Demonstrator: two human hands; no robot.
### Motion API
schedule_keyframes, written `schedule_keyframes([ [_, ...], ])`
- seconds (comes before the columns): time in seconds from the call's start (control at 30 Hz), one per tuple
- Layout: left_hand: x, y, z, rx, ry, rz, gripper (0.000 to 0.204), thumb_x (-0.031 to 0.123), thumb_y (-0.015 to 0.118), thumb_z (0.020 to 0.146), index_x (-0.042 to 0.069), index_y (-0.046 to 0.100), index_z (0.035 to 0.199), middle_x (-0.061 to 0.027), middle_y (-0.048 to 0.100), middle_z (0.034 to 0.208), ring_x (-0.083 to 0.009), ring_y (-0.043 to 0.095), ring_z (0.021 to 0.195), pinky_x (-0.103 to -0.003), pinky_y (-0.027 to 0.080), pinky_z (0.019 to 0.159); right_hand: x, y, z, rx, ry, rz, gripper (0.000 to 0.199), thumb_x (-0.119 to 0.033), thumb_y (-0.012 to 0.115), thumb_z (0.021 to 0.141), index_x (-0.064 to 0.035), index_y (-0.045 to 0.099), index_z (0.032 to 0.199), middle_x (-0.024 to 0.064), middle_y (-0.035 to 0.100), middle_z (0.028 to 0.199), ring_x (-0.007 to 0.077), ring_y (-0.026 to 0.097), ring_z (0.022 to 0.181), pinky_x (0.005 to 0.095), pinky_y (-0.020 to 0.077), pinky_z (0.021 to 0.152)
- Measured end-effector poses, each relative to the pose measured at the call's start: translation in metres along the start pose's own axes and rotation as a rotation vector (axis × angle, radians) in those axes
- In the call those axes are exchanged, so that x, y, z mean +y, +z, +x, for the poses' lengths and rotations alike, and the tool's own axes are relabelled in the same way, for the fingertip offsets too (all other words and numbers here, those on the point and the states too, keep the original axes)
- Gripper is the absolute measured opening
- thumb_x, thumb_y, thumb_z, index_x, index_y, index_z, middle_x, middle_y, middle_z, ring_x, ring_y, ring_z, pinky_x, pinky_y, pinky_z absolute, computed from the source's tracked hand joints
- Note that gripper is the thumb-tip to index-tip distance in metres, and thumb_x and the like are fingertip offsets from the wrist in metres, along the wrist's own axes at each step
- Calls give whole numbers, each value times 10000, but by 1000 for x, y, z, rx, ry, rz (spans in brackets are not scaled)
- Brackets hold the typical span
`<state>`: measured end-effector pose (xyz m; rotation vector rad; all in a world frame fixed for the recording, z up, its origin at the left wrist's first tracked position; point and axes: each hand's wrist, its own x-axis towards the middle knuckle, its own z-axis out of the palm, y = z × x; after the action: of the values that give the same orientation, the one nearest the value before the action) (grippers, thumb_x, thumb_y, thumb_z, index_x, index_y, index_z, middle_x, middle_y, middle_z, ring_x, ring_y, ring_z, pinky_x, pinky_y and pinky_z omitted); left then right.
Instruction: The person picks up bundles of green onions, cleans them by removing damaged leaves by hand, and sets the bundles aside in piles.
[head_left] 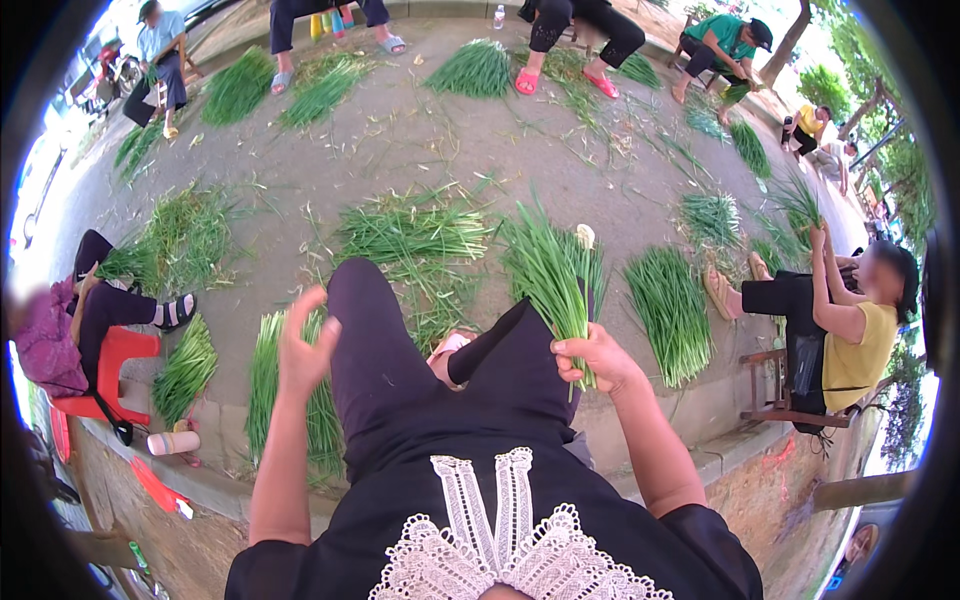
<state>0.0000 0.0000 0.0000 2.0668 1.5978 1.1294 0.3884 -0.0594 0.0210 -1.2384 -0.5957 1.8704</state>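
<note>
Our right hand [597,358] is gripping a bunch of long green leaves [552,275] near its pale stalk ends, thumb closing across the front, and is holding it up beside our right leg [515,370]. Its long axis is running away from us and leaning a little left, tips pointing toward the far side of the pavement [590,170]. Our left hand [303,350] is hovering beside our left leg [375,340], its fingers spreading apart and gripping nothing that we can see.

From that left hand, the bunch is lying off to the right, beyond both legs and well apart; the right hand is the nearer, since it is wrapping the stalks. We are judging this as the relation that counts most: spread fingers on one side, leaf tips slanting inward on the other.

On the pavement ahead of us, a loose pile [415,232] is lying crosswise, somewhat nearer the left hand. One straighter bundle [322,420] is lying beside and partly behind our left forearm [285,450], toward the pavement's near edge. Another bundle [670,315] is resting right of the held one, its leaves running away from us. Behind the held bunch a further heap [597,265] is showing, partly hidden.
</note>
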Motion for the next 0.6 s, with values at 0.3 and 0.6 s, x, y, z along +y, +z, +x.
schedule_keyframes([
  [0.3,80,73,5,-651,-523,-895,263,88,575,816,-4,549,1061,-89,598,985,-170,586,889,-287,462,800,-2,25,10,-84,-23,25,119,-6,585,778,7,513,871,67,509,596,102,460,462,232,345,380],
  [0.6,130,133,13,-368,-877,-1424,374,93,658,741,11,511,1075,-93,574,885,-218,596,800,-367,479,784,8,83,25,-91,-380,-688,184,-111,597,735,2,530,864,70,563,630,104,514,468,242,407,411],
])
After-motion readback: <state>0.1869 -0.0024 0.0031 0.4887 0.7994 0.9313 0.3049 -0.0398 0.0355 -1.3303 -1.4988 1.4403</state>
